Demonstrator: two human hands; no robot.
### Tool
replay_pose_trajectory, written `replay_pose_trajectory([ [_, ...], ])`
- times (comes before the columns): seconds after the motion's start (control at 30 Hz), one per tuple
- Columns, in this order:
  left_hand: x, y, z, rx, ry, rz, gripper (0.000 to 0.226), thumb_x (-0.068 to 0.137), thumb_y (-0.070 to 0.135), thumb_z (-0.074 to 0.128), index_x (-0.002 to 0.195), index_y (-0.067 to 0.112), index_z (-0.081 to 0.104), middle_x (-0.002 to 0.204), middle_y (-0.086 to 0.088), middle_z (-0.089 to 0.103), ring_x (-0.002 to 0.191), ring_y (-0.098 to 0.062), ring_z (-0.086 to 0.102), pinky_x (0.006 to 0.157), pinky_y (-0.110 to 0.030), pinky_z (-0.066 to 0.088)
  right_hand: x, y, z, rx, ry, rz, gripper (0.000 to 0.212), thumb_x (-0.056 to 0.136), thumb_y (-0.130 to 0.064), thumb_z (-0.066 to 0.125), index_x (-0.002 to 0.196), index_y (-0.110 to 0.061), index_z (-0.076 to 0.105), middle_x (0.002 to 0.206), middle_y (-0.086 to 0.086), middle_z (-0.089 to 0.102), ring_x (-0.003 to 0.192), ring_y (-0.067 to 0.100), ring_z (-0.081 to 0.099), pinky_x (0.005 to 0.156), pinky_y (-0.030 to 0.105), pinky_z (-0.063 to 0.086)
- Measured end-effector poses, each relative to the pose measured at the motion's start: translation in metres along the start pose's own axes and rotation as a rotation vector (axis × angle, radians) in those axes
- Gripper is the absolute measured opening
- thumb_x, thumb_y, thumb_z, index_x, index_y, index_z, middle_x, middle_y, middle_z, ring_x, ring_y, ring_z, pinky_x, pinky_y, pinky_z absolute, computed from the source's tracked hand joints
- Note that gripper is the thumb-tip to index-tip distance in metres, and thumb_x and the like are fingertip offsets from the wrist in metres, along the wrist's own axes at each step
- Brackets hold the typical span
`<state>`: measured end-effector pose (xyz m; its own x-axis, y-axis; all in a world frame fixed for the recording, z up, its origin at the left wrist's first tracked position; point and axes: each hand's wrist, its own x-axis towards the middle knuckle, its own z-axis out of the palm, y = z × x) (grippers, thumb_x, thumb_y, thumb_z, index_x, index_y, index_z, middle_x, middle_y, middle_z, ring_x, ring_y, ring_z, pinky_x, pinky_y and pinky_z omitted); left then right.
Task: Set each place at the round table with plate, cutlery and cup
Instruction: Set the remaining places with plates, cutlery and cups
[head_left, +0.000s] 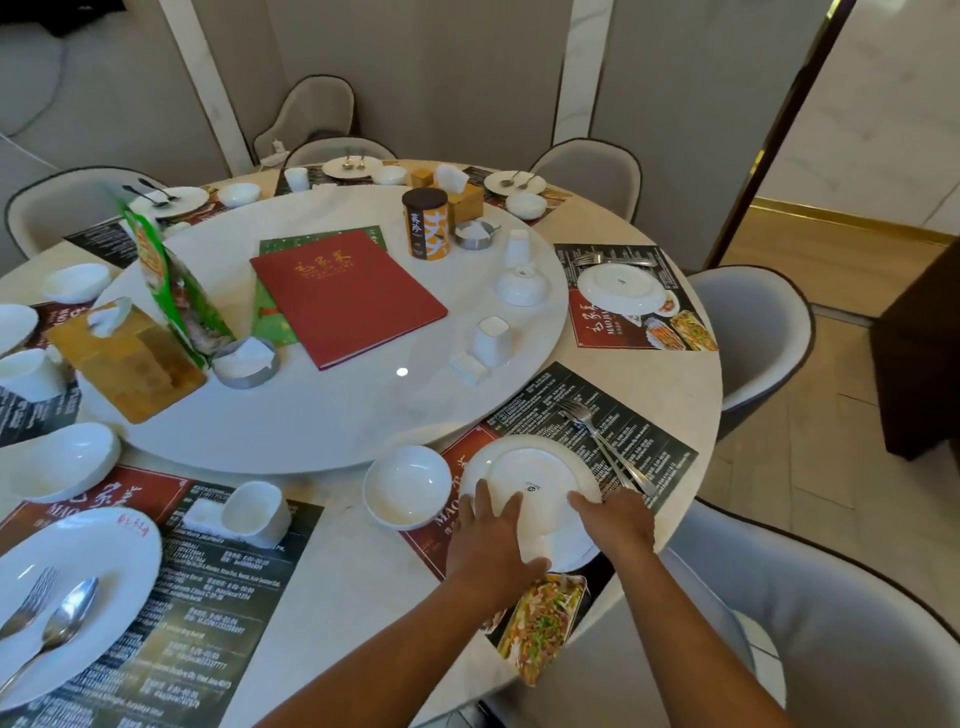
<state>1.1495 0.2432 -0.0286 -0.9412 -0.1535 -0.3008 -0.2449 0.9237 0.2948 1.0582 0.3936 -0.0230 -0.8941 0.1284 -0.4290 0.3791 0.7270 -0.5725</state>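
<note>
A white plate (540, 470) lies upside down on the placemat (649, 447) at the near right place. My left hand (491, 540) holds its near left rim, fingers spread on the base and thumb at the edge. My right hand (615, 519) holds the near right rim. Two forks (602, 441) lie on the mat just right of the plate. A white bowl (408, 486) stands left of it. A white cup (492, 340) stands on the turntable (332, 415) beyond.
The turntable carries a red menu (345, 296), an orange tin (426, 223), tissue boxes, ashtrays and cups. Another upturned plate (621, 288) lies at the right place. At near left, a plate (78, 587) holds a fork and spoon. Grey chairs (753, 332) ring the table.
</note>
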Motion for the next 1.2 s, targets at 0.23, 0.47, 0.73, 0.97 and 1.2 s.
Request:
replay_pose_trajectory([
  [0.23, 0.003, -0.017, 0.005, 0.117, 0.043, 0.099, 0.097, 0.083, 0.074, 0.056, 0.157, 0.04, 0.003, 0.167, -0.009, -0.007, 0.152, -0.039, 0.003, 0.114, -0.047, 0.036, 0.029, -0.008, -0.003, 0.269, -0.153, 0.237, 0.08, 0.059, -0.039, 0.094, 0.123, -0.002, 0.062, 0.123, 0.012, 0.065, 0.11, 0.032, 0.061, 0.098, 0.045, 0.053],
  [0.47, -0.001, -0.017, 0.005, 0.102, 0.049, 0.128, 0.099, 0.083, 0.069, 0.059, 0.157, 0.039, -0.001, 0.167, -0.009, -0.01, 0.152, -0.04, -0.001, 0.114, -0.049, 0.036, 0.039, -0.004, -0.003, 0.356, -0.223, 0.315, 0.104, 0.022, -0.036, 0.09, 0.116, -0.002, 0.063, 0.116, 0.01, 0.066, 0.102, 0.03, 0.061, 0.084, 0.039, 0.053],
  [0.73, -0.011, -0.01, 0.012, 0.159, 0.102, 0.119, 0.086, 0.092, 0.044, 0.057, 0.157, 0.039, 0.0, 0.166, -0.014, -0.009, 0.151, -0.041, 0.004, 0.111, -0.052, 0.037, 0.034, 0.001, -0.018, 0.382, -0.307, 0.234, 0.06, 0.068, -0.022, 0.088, 0.117, -0.003, 0.058, 0.114, 0.012, 0.064, 0.099, 0.028, 0.06, 0.065, 0.032, 0.048],
  [0.97, -0.035, 0.015, 0.03, 0.389, 0.287, 0.122, 0.077, 0.081, 0.041, 0.076, 0.148, 0.024, 0.044, 0.142, -0.019, 0.055, 0.116, -0.04, 0.062, 0.085, -0.051, 0.058, 0.021, 0.023, -0.054, 0.225, -0.366, -0.192, 0.085, 0.082, -0.035, 0.079, 0.153, -0.033, 0.033, 0.143, 0.002, 0.046, 0.12, 0.029, 0.055, 0.051, 0.027, 0.053],
  [1.2, -0.066, 0.067, 0.002, 0.35, 0.432, -0.048, 0.065, 0.089, 0.025, 0.07, 0.149, 0.023, 0.044, 0.135, -0.009, 0.064, 0.113, -0.037, 0.065, 0.08, -0.047, 0.058, 0.013, 0.034, -0.092, 0.17, -0.364, -0.427, 0.046, 0.087, -0.054, 0.066, 0.128, -0.033, 0.064, 0.121, 0.003, 0.066, 0.101, 0.026, 0.068, 0.059, 0.028, 0.058],
])
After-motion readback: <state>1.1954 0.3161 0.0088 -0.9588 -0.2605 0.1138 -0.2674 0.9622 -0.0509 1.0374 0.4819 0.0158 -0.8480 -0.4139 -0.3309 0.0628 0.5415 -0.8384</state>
